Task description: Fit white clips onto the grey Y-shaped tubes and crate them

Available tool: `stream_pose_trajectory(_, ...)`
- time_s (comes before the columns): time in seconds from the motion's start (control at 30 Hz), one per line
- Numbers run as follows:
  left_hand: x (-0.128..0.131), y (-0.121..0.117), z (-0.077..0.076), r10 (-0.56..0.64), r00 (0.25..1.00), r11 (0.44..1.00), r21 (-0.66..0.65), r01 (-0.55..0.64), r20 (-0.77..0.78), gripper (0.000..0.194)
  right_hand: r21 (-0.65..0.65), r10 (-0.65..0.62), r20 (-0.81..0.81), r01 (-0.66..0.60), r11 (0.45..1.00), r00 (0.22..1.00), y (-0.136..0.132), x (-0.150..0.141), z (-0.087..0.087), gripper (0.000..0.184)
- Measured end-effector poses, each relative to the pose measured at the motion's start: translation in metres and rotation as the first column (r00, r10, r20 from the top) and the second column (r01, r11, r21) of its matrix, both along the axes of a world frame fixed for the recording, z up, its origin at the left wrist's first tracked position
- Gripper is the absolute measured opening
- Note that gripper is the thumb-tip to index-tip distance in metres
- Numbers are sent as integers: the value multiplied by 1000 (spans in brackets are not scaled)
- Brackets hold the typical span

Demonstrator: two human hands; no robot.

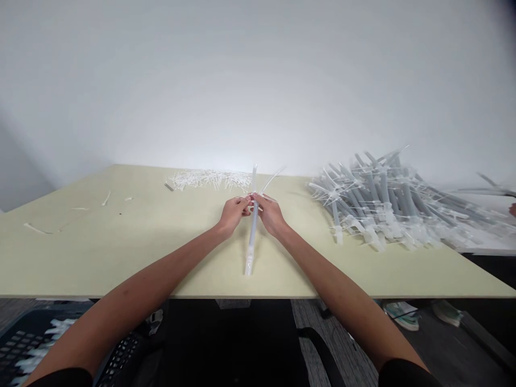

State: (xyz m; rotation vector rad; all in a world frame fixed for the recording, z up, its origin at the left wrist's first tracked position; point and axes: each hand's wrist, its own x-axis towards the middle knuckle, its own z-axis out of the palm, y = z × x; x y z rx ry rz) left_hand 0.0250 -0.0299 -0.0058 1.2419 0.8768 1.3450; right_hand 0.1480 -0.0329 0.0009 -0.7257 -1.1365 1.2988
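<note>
A translucent plastic tube [252,236] stretches away from me over the middle of the table, its wider clear end closest to me. At its far part, my left hand [235,214] is closed around it from the left, fingertips pinched together. My right hand [270,213] grips the same place from the other side, and the fingertips of both hands meet there. A thin clear strip [274,178], like a cable tie's tail, slants up to the right beyond my fingers. What exactly lies between the fingertips is hidden.
Loose thin white pieces [209,179] lie heaped by the wall. On the right rises a big pile of similar tubes [387,199] with strips sticking out. A few scraps [37,228] lie left. Below the table edge stands a dark basket [24,333]; another person's hand [512,209] shows far right.
</note>
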Motion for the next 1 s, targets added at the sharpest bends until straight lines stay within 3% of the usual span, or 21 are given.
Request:
stream_pose_trajectory(0.13, -1, 2, -4, 101, 984, 995, 37, -97, -146, 34, 37, -130, 129, 126, 991, 983, 6, 1, -5, 28)
stream_pose_trajectory(0.33, -1, 1, -9, 232, 890, 970, 167, -179, -392, 35, 61, -222, 216, 214, 975, 951, 10, 0, -10, 28)
stream_pose_trajectory(0.43, -3, 5, -10, 189, 905, 973, 196, -121, -381, 35, -2, -185, 131, 187, 982, 974, 8, 1, -9, 26)
stream_pose_trajectory(0.53, -13, 13, -9, 129, 899, 976, 214, -40, -419, 46, -118, -112, -66, 104, 988, 991, 9, 8, -4, 27)
stream_pose_trajectory(0.6, -24, 21, -10, 216, 806, 949, 312, -41, -551, 52, -173, -58, -212, 21, 985, 976, 10, 13, 0, 25)
stream_pose_trajectory(0.7, -42, 35, -16, 407, 487, 875, 483, 34, -773, 46, -219, 77, -366, -166, 962, 927, 12, 19, 4, 24)
stream_pose_trajectory(0.8, -54, 48, -25, 409, 202, 894, 435, 105, -890, 47, -261, 156, -457, -300, 917, 876, 13, 19, 7, 23)
stream_pose_trajectory(0.9, -57, 54, -29, 342, 56, 925, 346, 153, -938, 45, -272, 210, -510, -388, 880, 834, 12, 16, 8, 21)
stream_pose_trajectory(1.0, -56, 53, -27, 358, 4, 918, 353, 181, -934, 47, -263, 255, -539, -448, 854, 803, 11, 16, 8, 22)
